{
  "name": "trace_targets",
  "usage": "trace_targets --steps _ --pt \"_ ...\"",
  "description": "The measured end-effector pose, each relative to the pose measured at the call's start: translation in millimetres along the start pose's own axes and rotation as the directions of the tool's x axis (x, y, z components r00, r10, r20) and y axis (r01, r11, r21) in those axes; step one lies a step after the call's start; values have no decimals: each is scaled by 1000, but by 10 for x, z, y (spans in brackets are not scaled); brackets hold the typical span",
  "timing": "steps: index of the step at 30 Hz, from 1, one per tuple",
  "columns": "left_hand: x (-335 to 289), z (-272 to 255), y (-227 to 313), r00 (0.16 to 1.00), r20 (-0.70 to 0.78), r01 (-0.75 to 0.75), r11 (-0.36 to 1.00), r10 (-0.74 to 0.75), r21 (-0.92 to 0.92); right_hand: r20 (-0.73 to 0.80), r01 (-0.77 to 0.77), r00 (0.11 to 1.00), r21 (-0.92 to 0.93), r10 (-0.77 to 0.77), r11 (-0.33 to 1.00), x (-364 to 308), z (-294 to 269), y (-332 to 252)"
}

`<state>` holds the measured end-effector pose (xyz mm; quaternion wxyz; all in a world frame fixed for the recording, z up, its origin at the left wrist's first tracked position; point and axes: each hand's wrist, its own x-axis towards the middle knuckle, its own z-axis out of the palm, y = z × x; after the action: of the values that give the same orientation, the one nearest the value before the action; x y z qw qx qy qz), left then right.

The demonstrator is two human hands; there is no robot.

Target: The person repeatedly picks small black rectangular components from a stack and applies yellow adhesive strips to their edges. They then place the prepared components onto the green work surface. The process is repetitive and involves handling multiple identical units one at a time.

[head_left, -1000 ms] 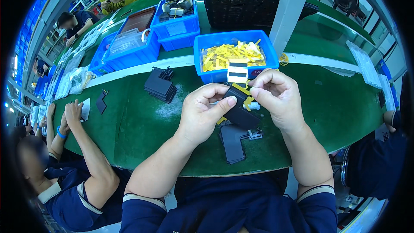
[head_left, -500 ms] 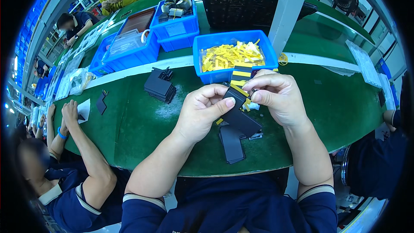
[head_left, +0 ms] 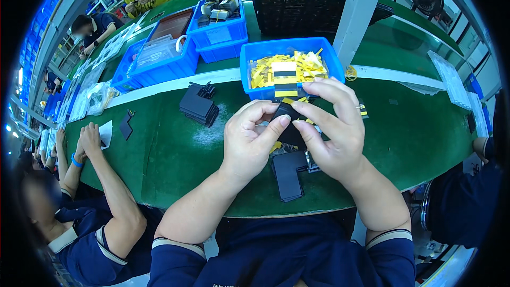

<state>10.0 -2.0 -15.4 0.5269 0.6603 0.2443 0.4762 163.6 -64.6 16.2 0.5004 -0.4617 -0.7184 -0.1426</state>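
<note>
A small black part [head_left: 289, 127] is held between the left hand [head_left: 249, 141] and the right hand [head_left: 332, 127], above the near edge of the green tabletop [head_left: 170, 149]. Both grips are pinched shut on it with fingertips. Under the hands a flat black piece [head_left: 287, 175] is laid. Just behind them, a blue bin [head_left: 255, 56] is filled with yellow strips [head_left: 311, 64]. Farther back toward the far edge, another blue bin [head_left: 220, 34] is filled with dark parts. A stack of black pieces [head_left: 197, 107] is set to the left.
</note>
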Motion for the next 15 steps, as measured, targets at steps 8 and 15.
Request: trace_targets --steps 8,15 --pt "-14 28 88 922 101 -376 799 374 469 86 -49 995 -91 57 995 39 -76 -21" --pt "7 56 155 868 181 -485 708 463 513 82 -67 995 53 62 996 14 -88 34"
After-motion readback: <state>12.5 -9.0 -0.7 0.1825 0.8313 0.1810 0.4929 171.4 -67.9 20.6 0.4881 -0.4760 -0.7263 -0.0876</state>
